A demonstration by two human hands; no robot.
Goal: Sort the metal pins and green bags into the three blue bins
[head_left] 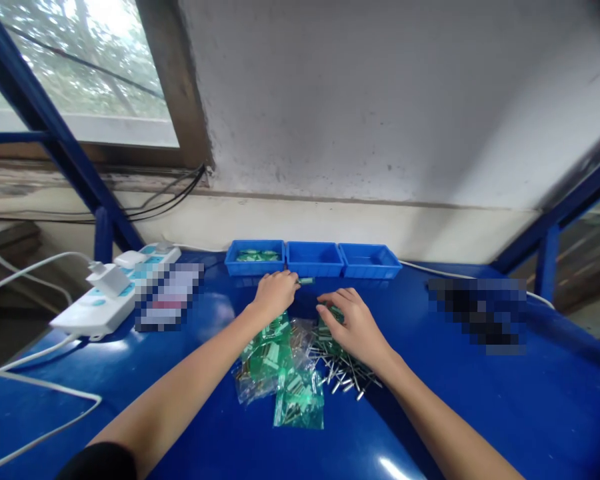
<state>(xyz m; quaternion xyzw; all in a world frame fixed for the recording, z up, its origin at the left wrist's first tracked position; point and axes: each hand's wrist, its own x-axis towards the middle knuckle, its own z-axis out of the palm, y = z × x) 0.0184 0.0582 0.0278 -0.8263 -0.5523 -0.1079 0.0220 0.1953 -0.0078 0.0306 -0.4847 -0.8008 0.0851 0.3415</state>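
My left hand [276, 293] reaches just in front of the blue bins, its fingers pinched on one end of a small green piece [307, 281]. Over the pile to the right is my right hand [353, 323], palm down, fingers slightly curved and thumb apart; nothing shows gripped in it. Beneath its fingers lie green pieces, partly hidden, and a heap of thin metal pins with thicker ends [347, 380]. Between my forearms are several green plastic packets [300, 403] with small parts inside, and clear bags [254, 387] lie among them.
Three blue bins stand along the wall: the left bin [255, 269] holds green packets, beside the middle bin [314, 267] and right bin [371, 270]. A white power strip [113, 307] with plugs and cables lies at left. Blurred-out objects lie on both sides of the blue table [220, 427].
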